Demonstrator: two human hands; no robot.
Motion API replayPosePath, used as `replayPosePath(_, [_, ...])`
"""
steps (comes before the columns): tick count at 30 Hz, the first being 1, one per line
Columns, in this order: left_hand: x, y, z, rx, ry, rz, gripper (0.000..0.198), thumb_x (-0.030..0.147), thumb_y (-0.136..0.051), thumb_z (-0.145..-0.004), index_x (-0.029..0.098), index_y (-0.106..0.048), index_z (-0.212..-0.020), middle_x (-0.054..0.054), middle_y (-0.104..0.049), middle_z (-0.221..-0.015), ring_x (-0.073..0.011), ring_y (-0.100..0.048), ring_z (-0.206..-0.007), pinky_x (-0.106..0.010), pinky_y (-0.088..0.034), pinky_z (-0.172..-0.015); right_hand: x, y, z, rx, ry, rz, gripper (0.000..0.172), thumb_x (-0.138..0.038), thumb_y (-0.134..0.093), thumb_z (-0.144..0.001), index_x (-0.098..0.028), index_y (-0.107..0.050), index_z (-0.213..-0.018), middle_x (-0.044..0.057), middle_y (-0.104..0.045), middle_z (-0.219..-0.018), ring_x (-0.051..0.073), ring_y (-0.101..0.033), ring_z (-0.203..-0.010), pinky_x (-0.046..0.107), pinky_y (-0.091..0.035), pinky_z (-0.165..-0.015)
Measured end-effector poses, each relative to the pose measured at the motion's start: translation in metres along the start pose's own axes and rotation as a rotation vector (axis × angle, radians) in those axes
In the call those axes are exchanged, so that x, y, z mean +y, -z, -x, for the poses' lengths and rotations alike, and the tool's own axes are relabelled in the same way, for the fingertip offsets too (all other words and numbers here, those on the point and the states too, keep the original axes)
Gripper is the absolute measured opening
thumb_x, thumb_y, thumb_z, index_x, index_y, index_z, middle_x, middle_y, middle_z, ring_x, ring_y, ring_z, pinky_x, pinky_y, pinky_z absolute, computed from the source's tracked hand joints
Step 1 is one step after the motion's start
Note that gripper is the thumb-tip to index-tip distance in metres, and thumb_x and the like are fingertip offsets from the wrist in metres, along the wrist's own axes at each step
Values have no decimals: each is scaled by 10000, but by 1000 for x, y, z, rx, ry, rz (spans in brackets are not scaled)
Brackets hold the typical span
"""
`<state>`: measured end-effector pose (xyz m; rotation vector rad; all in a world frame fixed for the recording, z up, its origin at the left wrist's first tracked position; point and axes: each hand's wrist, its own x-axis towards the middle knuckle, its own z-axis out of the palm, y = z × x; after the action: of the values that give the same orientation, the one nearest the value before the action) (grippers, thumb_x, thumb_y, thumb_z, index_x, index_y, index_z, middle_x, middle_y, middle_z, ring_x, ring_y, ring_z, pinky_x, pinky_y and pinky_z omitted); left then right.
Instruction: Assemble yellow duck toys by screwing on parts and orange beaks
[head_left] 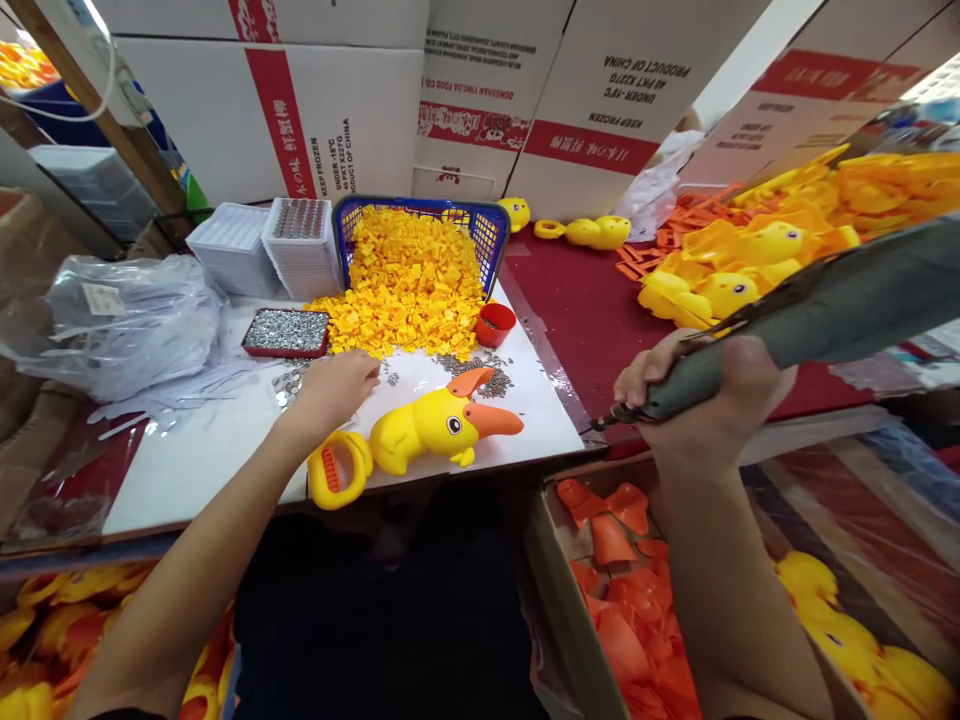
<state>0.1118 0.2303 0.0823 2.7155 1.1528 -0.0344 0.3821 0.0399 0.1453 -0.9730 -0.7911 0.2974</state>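
Observation:
A yellow duck toy (405,437) with an open orange beak and a looped handle lies on its side along the front edge of the white work surface (187,470). Just behind its handle is my left hand (339,388), fingers curled together over the surface; whatever they may pinch is hidden. My right hand (709,415) grips a dark electric screwdriver (817,300) at the right, raised above the table edge, its bit pointing left and apart from the toy. Loose screws (495,382) lie scattered behind the beak.
A blue basket (491,245) spills small yellow parts (412,290). Near it stand a red cup (491,328) and a red tray (281,353) of metal pieces. Yellow toy halves (697,290) heap at right. Below, a carton (574,610) holds orange beak parts (622,630).

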Motion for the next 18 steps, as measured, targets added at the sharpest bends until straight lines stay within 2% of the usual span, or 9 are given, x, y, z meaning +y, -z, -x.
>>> replayPosePath(3, [-5,1,1,25,3,6,182,234,-524,-968,196,-698,-933,-108,-765,-1061,-282,-709,-990,-341,-480,-777,-3,-17,8,48,68,22,380,-337,-771,-708,-196,-479,-512,-51,-469,-429,121,-438,-264,237,-346,-256])
replayPosePath(5, [-9,3,1,69,-6,47,157,202,-534,-935,199,-677,-871,-97,-769,-974,-268,-711,-929,-340,-481,-766,-5,-26,10,58,48,19,333,-287,-735,-701,-199,-480,-507,-50,-457,-421,130,-432,-259,256,-366,-257])
replayPosePath(7, [-10,6,5,181,-45,150,120,165,-569,-875,203,-640,-786,-68,-755,-867,-241,-703,-843,-330,-484,-750,-8,-32,12,42,33,21,309,-286,-726,-682,-198,-496,-496,-45,-453,-415,131,-423,-252,259,-359,-250])
replayPosePath(9, [-7,7,15,361,-107,305,97,166,-609,-844,203,-617,-754,-31,-726,-788,-205,-685,-765,-311,-497,-731,-10,-35,15,22,28,23,313,-297,-728,-676,-198,-507,-478,-42,-447,-416,127,-424,-252,257,-347,-246])
replayPosePath(12, [14,6,45,633,-200,526,17,181,-657,-869,193,-667,-875,1,-720,-822,-151,-674,-733,-276,-536,-737,-12,-38,18,-36,-4,-9,307,-343,-753,-712,-208,-546,-530,-46,-464,-446,119,-434,-270,255,-347,-261])
replayPosePath(13, [25,4,57,689,-231,576,60,167,-666,-880,193,-688,-930,3,-723,-859,-136,-675,-746,-262,-545,-750,-13,-38,19,-73,-12,-37,279,-377,-763,-728,-220,-578,-590,-55,-469,-451,117,-422,-270,256,-346,-267])
replayPosePath(15, [48,-1,81,727,-294,653,112,125,-680,-899,205,-724,-963,4,-717,-911,-111,-678,-782,-226,-550,-762,-16,-39,23,-174,-12,-106,246,-462,-765,-758,-255,-634,-747,-79,-469,-446,113,-370,-253,256,-318,-272])
replayPosePath(18, [81,-13,109,653,-320,827,152,100,-688,-930,219,-759,-993,2,-712,-924,-89,-688,-794,-176,-552,-736,-26,-41,32,-326,-31,-157,273,-545,-730,-821,-295,-646,-895,-95,-474,-447,114,-343,-253,259,-323,-310])
